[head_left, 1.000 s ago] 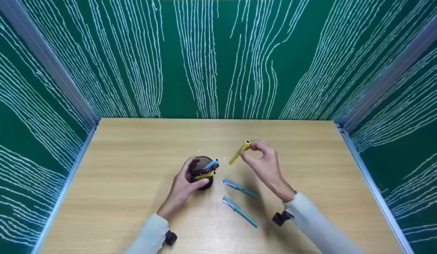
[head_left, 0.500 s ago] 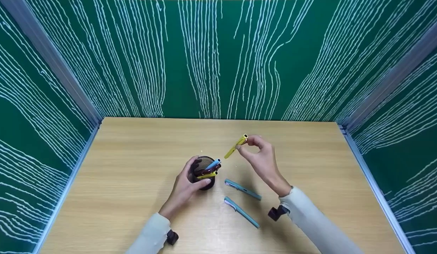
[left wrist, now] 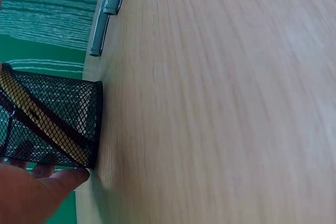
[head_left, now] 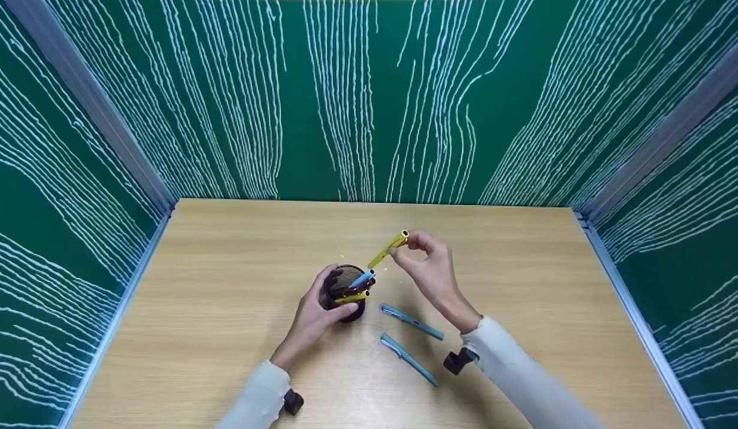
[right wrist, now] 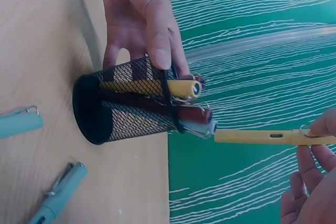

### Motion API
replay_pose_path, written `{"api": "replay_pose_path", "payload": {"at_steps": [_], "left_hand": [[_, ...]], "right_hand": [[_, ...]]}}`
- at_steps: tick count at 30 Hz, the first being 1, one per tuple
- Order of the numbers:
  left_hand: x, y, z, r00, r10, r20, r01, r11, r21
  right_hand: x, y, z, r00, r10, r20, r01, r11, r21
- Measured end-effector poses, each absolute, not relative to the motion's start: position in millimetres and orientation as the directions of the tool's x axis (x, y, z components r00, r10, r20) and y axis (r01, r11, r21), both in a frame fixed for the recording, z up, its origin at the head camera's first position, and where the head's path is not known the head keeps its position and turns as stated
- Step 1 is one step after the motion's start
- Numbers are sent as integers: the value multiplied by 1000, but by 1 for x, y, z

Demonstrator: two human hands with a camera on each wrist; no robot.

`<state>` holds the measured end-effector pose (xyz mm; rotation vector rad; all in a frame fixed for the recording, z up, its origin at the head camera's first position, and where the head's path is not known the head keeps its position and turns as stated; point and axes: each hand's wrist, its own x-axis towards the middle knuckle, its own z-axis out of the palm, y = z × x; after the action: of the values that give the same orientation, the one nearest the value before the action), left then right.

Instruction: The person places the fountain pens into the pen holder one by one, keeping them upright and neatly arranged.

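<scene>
- Yellow pen [head_left: 385,251], one, held aloft: moved left since the earlier frames, its lower end now just beyond the far right rim of the mesh cup [left wrist: 76,95]; contact with the pens inside cannot be told.
- Right hand [head_left: 431,271]: fingers narrow, pinching that pen near its clipped end, which leaves the plain barrel free, slanting down toward the cup.
- Left hand [head_left: 312,313]: fingers curved round the cup's left side, thumb on the near side, probably to steady so light a vessel.
- Mesh cup: black wire, round, see-through.
- Contents: dark red pen [right wrist: 194,114], light blue pen [right wrist: 205,128] and second yellow pen [right wrist: 184,87], leaning right, presumably too long to lie wholly inside.
- Teal pens [head_left: 409,360], two: smooth, slim, metal-clipped, loose right of the cup, roughly parallel.
- Surface [head_left: 226,250]: pale, wood-grained.
</scene>
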<state>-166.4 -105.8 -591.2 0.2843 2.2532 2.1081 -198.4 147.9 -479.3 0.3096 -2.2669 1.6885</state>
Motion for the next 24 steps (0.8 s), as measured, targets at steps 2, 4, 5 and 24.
{"api": "replay_pose_path", "payload": {"at_steps": [2, 4, 5, 24], "left_hand": [[-167, -106, -592, -982, 163, 97, 108, 56, 993], [-167, -106, -592, -982, 162, 97, 108, 58, 992], [-167, -106, -593, -982, 162, 97, 108, 58, 992], [-169, -105, -595, -978, 174, 114, 117, 8, 993]], "right_hand": [[-198, 146, -482, -935, -1, 355, -340, 287, -896], [-197, 143, -484, -938, -11, 348, -336, 290, -896], [-197, 142, -485, -939, -17, 345, -334, 291, -896], [-201, 135, -506, -945, -97, 312, -326, 334, -884]]}}
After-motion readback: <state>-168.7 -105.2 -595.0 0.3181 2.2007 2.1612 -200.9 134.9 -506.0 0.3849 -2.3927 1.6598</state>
